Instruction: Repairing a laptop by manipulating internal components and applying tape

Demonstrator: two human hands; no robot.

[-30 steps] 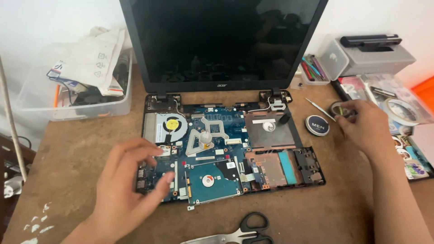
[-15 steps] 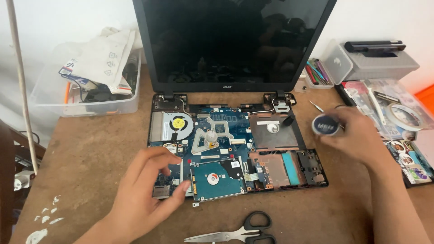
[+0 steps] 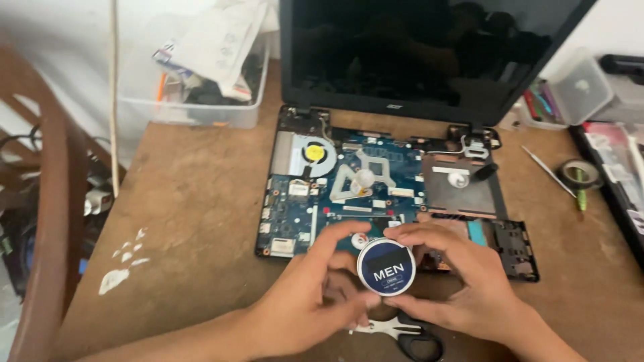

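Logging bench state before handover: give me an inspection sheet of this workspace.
Surface: brown wooden table, white paint marks at left.
Job's things: round dark-lidded tin held over opened laptop, circuit board and fan exposed.
Clutter: scissors under the hands; clear bin of papers; tape roll; small container of pens.
Grippers: left hand and right hand both grip the tin.
Cables: loose wires off the table's left edge.
Surroundings: white wall, wooden chair at left.

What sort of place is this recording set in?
Probably a small electronics repair bench, maybe at home: an opened laptop with its circuit board bare lies on a worn wooden table, with scissors and a clear bin of clutter nearby.
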